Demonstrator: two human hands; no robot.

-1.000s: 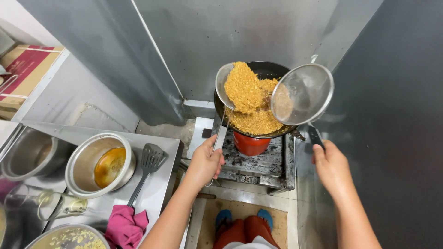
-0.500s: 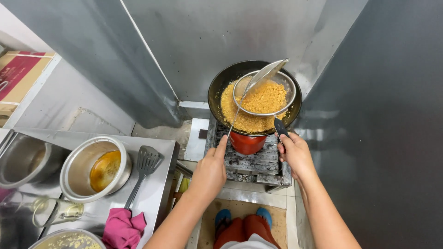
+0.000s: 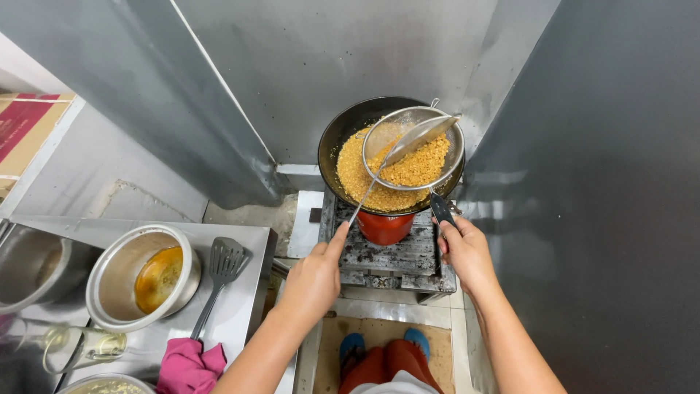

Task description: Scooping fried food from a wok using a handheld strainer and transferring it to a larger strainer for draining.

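A black wok full of small yellow fried bits sits on a low gas burner with a red body. My right hand grips the dark handle of a round wire strainer, which rests inside the wok with yellow bits in it. My left hand holds the long handle of a metal ladle; its bowl lies across the strainer.
A steel counter at the left carries a steel pot with orange oil, a slotted spatula, a pink cloth and a glass jug. Grey metal walls close in behind and at the right.
The strainer and the heaped ladle were raised above the wok a second ago. Both have come down into the wok, and the ladle now lies across the strainer.
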